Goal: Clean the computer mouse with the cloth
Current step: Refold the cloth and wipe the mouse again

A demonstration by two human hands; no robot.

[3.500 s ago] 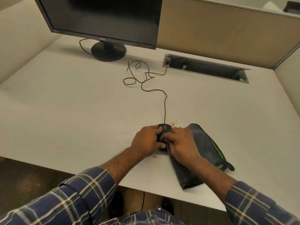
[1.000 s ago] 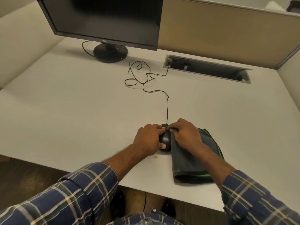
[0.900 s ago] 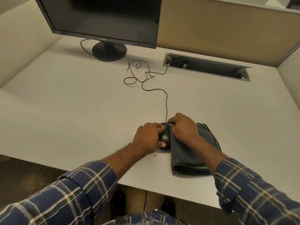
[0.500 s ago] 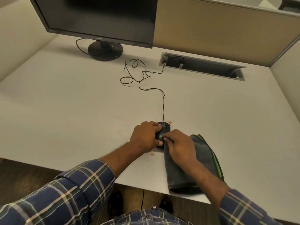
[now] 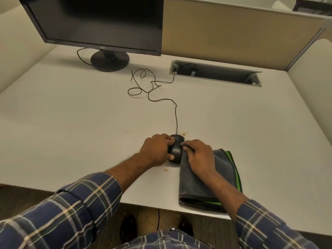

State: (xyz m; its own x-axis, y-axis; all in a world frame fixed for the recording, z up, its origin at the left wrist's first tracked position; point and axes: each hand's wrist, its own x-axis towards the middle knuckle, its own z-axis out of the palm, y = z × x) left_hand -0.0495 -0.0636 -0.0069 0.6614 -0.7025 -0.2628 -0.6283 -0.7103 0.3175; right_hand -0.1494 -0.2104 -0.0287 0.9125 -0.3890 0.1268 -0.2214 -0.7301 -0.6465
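Note:
A black wired computer mouse (image 5: 176, 150) sits on the white desk (image 5: 71, 123) near its front edge. My left hand (image 5: 156, 150) grips the mouse from its left side, thumb at the rear. My right hand (image 5: 201, 156) presses a folded dark grey cloth with green trim (image 5: 222, 175) against the mouse's right side, fingertips on the mouse's top. The cloth trails back toward the desk edge under my right forearm.
The mouse cable (image 5: 152, 92) loops back to a cable slot (image 5: 215, 73) in the desk. A black monitor (image 5: 100, 22) stands at the back left. Brown crumbs (image 5: 184, 133) lie just beyond the mouse, and more crumbs (image 5: 166, 170) lie in front of it. Partition walls enclose the desk.
My right hand has kept rubbing the cloth forward and back along the mouse's right side; it now sits slightly farther forward than half a second ago. My left hand still holds the mouse.

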